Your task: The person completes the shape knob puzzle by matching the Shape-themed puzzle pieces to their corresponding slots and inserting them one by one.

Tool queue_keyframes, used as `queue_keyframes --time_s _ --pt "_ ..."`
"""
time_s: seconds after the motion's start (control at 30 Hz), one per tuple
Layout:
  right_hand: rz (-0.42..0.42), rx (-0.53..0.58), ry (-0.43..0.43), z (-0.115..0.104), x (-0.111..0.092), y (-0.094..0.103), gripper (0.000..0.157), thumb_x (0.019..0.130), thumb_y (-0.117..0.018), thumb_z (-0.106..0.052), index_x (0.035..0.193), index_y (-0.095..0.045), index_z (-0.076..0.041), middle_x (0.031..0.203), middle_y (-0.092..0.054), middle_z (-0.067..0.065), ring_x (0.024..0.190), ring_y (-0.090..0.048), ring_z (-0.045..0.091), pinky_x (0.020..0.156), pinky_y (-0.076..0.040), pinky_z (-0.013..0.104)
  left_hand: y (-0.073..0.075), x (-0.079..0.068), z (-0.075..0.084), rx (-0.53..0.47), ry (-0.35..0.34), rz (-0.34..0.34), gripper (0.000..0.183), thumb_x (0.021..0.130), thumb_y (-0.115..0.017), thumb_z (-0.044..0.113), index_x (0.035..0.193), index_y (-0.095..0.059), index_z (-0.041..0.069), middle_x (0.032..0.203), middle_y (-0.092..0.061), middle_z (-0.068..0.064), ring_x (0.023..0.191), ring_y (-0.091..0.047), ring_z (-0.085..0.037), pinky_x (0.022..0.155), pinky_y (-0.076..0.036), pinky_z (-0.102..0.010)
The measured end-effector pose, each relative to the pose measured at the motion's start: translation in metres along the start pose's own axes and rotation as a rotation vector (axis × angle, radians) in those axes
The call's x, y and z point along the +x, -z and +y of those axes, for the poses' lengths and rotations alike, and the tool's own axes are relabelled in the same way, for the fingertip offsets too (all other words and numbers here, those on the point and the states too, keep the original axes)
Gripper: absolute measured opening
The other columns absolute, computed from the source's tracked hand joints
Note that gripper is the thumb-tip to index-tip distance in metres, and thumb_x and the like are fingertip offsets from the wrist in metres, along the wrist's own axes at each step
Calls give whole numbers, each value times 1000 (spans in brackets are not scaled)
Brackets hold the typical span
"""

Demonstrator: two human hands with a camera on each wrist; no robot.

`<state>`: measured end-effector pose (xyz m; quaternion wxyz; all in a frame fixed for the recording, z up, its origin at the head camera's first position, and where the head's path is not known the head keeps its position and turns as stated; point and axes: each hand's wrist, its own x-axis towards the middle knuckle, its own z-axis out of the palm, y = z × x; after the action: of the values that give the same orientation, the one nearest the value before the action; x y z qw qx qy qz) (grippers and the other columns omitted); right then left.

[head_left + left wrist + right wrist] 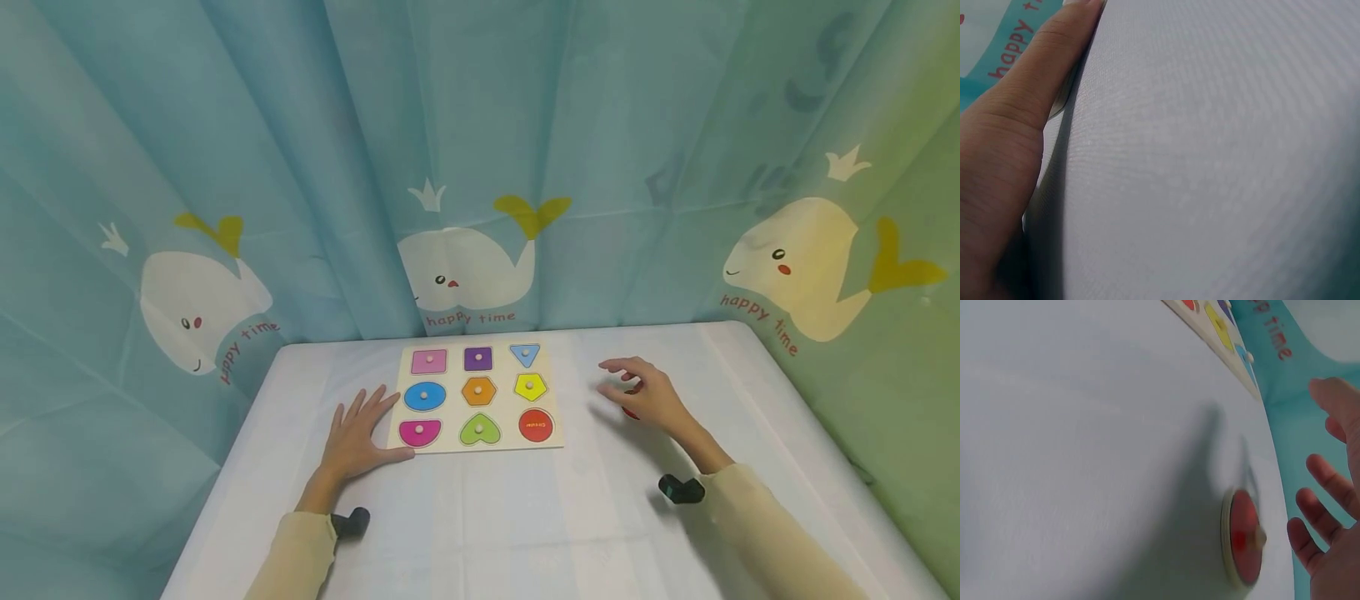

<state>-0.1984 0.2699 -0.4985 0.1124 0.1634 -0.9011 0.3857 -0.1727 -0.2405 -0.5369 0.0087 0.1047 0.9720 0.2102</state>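
A wooden shape puzzle board (450,411) lies on the table, with several coloured knobbed pieces seated in it. Its round red recess (536,425) shows printed lettering and no knob. My left hand (356,442) rests at the board's left side, fingers spread and thumb along the near edge; the thumb (1035,69) lies straight in the left wrist view. Right of the board, my right hand (648,396) hovers with loosely bent, parted fingers over a round red puzzle piece (1244,540). This piece lies knob up on the table, apart from the fingers, and the hand mostly hides it in the head view.
A white cloth covers the table (480,517). Behind it and along the sides hangs a blue-green curtain (465,125) with whale prints. Dark wrist camera mounts (681,489) sit at both sleeves, close over the tabletop.
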Motion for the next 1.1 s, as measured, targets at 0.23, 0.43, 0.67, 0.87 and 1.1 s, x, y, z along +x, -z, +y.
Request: queue_keyframes --time_s 0.23,0.43,0.67,0.87,1.1 --pt "-62 49 -125 13 -12 17 53 91 -81 -25 136 -63 -5 131 -65 20 115 -61 40 95 -52 57 0 -2 -1 -7 -2 8 105 70 -81 66 156 -45 18 166 -31 -13 154 -15 -44 118 -4 -73" --pt "-95 47 -204 24 -23 26 61 92 -80 -30 142 -56 -5 144 -57 21 136 -48 43 110 -41 61 -1 -3 0 -6 -5 15 105 70 -82 65 156 -45 18 166 -32 -14 154 -15 -44 118 -4 -73" --pt "-107 18 -264 31 -35 31 55 91 -80 -29 137 -61 -4 144 -56 24 141 -40 47 113 -34 66 -1 -2 -1 4 -7 21 104 71 -83 64 156 -45 17 166 -32 -14 154 -16 -44 118 -5 -74" --pt "-120 13 -279 36 -38 27 47 90 -82 -28 129 -67 -6 144 -56 25 142 -39 48 114 -31 68 -2 0 -2 9 -7 21 105 71 -83 65 156 -45 19 166 -32 -13 154 -16 -43 118 -5 -73" --pt "-105 -29 -239 41 -40 25 36 88 -82 -14 121 -72 -3 143 -56 27 139 -42 50 112 -34 67 -2 1 -2 7 -7 21 105 70 -84 64 156 -45 18 166 -32 -14 154 -15 -44 119 -4 -73"
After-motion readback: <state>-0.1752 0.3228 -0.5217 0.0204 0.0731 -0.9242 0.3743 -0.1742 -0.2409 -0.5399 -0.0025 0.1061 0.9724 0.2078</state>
